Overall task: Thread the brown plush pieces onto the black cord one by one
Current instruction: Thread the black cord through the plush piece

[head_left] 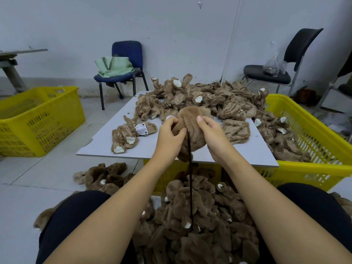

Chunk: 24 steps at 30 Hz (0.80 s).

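a seated worker's left hand pinches the edge of a brown plush piece right where the black cord meets it, while the right hand grips the same piece from the other side, thumb pressed on top. the piece is held in the air above the near edge of the grey board. from there the cord drops straight down, in front of the board's near edge, into the heap of threaded plush between the worker's knees. the piece looks light, floppy and easily crushed, so a pinch close to the threading point probably serves best; the thin cord appears limp and needs holding near its tip. more unthreaded plush pieces crowd the far side of the board, spilling into a yellow crate on its right.
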Each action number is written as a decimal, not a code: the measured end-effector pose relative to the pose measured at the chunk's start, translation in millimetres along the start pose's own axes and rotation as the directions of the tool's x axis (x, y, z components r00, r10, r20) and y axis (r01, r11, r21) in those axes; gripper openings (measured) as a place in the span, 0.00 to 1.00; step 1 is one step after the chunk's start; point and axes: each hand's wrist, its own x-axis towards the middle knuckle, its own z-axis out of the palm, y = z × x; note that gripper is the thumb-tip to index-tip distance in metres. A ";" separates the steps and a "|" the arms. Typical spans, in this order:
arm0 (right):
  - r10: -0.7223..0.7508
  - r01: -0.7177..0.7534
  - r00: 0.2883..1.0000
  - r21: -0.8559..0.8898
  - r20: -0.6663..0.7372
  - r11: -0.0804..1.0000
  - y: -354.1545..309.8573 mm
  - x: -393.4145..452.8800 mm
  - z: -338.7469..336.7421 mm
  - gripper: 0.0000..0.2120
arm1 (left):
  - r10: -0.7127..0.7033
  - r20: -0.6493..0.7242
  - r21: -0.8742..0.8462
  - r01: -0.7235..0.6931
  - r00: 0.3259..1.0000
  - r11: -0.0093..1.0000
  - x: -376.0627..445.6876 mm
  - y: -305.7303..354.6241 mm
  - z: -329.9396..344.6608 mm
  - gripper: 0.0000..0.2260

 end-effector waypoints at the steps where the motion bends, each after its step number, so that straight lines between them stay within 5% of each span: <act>1: 0.001 -0.002 1.000 0.007 0.029 1.000 0.8 -0.7 -1.6 0.14 | 0.003 -0.012 0.009 -0.002 1.000 1.000 0.4 0.4 -2.2 0.03; 4: -0.035 0.036 0.995 -0.013 0.095 0.999 1.8 -2.9 -4.5 0.08 | 0.030 -0.057 0.062 -0.026 0.998 0.998 1.1 1.5 -5.8 0.03; 11: -0.165 0.157 0.986 -0.233 -0.013 0.960 -2.3 -6.9 -1.1 0.05 | 0.142 -0.096 0.205 -0.120 0.985 0.971 -5.7 3.2 -3.4 0.17; 15: -0.102 0.099 0.995 -0.155 -0.014 0.983 -1.2 -8.5 1.3 0.12 | 0.073 -0.132 0.297 -0.030 0.989 0.954 -8.1 2.4 -1.6 0.13; 19: -0.031 0.031 1.000 -0.070 0.005 0.997 0.1 -7.2 3.3 0.14 | -0.067 -0.179 0.193 0.102 0.982 0.976 -3.2 1.1 -7.1 0.14; 24: -0.073 0.072 0.997 -0.062 -0.009 0.995 -0.9 -7.9 5.0 0.16 | 0.010 -0.163 0.187 0.021 0.987 0.982 -9.8 6.4 -4.2 0.09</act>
